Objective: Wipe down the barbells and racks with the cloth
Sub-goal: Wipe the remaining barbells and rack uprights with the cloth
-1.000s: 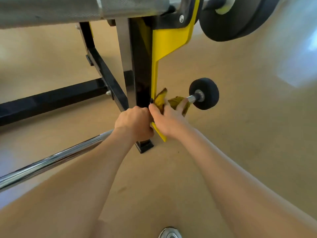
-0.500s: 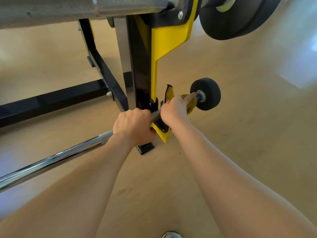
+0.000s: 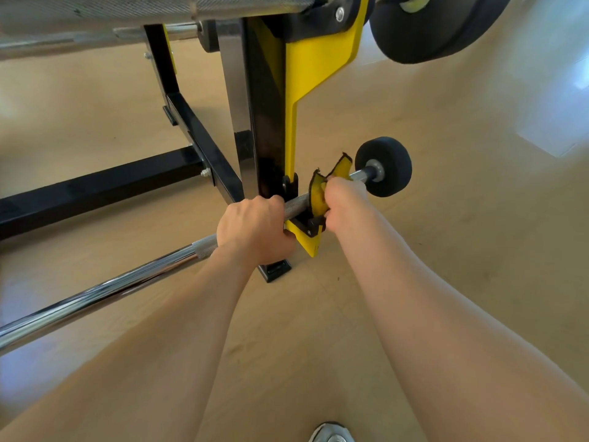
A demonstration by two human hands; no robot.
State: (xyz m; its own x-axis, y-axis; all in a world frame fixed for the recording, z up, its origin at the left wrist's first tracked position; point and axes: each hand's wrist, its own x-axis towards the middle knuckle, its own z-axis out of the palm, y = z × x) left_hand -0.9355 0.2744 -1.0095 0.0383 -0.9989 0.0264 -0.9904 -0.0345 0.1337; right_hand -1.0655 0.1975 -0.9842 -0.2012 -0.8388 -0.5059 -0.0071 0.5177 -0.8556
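Note:
A chrome barbell (image 3: 95, 295) runs from the lower left up to a small black end plate (image 3: 387, 167). It rests in the low hook of a black and yellow rack upright (image 3: 271, 122). My left hand (image 3: 255, 228) grips the knurled part of the bar just left of the upright. My right hand (image 3: 342, 202) holds a yellow cloth (image 3: 318, 193) with dark edging, wrapped around the bar just right of the hook. A second barbell (image 3: 127, 8) lies across the top of the rack.
A large black weight plate (image 3: 433, 27) hangs at the top right on the upper bar. Black rack base beams (image 3: 95, 189) run across the floor at left. The floor is light wood. A shoe tip (image 3: 331, 433) shows at the bottom edge.
My right hand slid the cloth along the bar, from against the rack hook out toward the small end plate. My left hand stays clamped on the bar; more knurling now shows between my hands.

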